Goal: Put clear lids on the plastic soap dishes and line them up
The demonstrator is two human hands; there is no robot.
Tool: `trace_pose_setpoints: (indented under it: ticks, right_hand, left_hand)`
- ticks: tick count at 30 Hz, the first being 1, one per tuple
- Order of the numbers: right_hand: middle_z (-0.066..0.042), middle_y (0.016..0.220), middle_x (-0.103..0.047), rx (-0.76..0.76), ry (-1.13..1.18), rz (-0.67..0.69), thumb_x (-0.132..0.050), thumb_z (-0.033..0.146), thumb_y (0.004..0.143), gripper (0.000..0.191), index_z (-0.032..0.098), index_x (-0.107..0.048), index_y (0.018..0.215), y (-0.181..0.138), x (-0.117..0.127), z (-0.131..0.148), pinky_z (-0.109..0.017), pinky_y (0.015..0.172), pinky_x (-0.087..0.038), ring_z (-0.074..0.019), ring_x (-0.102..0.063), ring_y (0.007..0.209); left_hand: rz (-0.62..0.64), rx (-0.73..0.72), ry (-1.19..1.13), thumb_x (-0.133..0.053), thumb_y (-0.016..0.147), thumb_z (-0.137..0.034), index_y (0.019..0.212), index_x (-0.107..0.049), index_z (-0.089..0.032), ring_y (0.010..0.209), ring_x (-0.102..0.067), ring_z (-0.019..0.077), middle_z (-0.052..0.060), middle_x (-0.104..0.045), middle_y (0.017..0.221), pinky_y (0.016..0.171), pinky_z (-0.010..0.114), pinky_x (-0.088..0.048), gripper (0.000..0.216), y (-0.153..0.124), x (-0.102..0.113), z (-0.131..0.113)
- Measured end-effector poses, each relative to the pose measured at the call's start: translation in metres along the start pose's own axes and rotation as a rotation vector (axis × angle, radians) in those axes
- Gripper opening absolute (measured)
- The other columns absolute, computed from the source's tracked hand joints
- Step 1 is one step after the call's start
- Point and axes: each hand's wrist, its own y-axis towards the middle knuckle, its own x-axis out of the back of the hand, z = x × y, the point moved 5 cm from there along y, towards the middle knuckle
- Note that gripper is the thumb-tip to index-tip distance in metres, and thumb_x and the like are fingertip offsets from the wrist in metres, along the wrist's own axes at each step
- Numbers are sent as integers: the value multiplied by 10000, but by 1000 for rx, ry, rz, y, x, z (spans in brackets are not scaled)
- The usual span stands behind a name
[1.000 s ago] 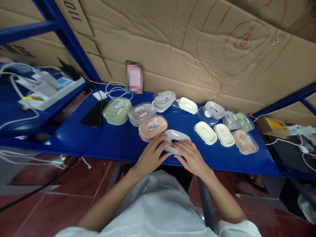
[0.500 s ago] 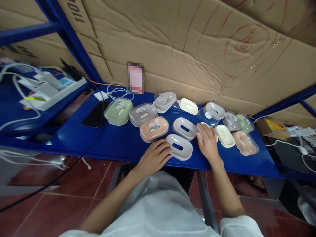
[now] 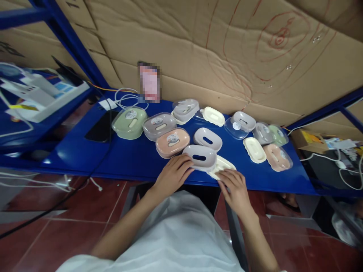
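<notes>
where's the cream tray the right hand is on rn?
Head view: the cream tray lies at the blue table's front edge, under the right hand's fingers, tucked partly beneath the grey slotted tray held by the left hand.

On the shelf (image 3: 85, 158), the left hand (image 3: 170, 177) grips a tray (image 3: 200, 156) at the front edge; just right, the right hand (image 3: 235, 187) rests on an insert (image 3: 222, 165); behind lies another tray (image 3: 208, 138); left, three lidded boxes (image 3: 159, 126).
</notes>
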Motion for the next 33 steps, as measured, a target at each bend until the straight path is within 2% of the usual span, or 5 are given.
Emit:
trace_pose_setpoints:
  ticks: [7, 13, 17, 28, 33]
  right_hand:
    - [-66, 1270, -768, 159, 122, -114, -603, 129, 1035, 457, 292, -620, 1462, 21, -32, 35, -499, 1131, -523, -261, -702, 1206]
    - [-130, 1212, -693, 39, 20, -377, -797, 245, 950, 419, 236, -664, 1348, 10, -25, 21, -469, 1014, -552, -295, -657, 1204]
    - [-172, 1519, -586, 18, -58, -205, -754, 365, 988, 499, 238, -609, 1449, 15, -26, 7, -536, 1151, -454, -361, -545, 1434]
    - [-150, 1397, -684, 29, -51, -163, -743, 392, 998, 369, 225, -669, 1319, 23, -18, 2, -490, 1078, -515, -330, -636, 1334]
    - [-151, 1478, -642, 61, -45, -119, -679, 307, 1038, 381, 241, -645, 1412, 22, -23, 6, -518, 1124, -513, -326, -599, 1402]
  left_hand:
    - [-30, -12, -2, -622, 1061, -239, 1237, -650, -198, 1209, -688, 254, 103, -732, 1238, 1050, 425, -558, 183, -3, 1, 2]
    - [-6, -61, 7, -618, 1065, -244, 1237, -648, -195, 1148, -693, 244, 96, -729, 1225, 1003, 409, -556, 182, -1, 3, -5]
    - [114, -148, 36, -607, 1072, -268, 1280, -640, -172, 1217, -674, 265, 119, -715, 1270, 1022, 425, -554, 231, 3, 2, -14]
    - [203, -175, 94, -518, 1063, -100, 1457, -579, -178, 1498, -521, 305, 133, -622, 1514, 1213, 489, -491, 406, -3, -8, -10]
    - [186, -145, 49, -531, 1066, -126, 1379, -627, -194, 1432, -577, 281, 112, -683, 1401, 1163, 459, -546, 335, -2, -6, -8]
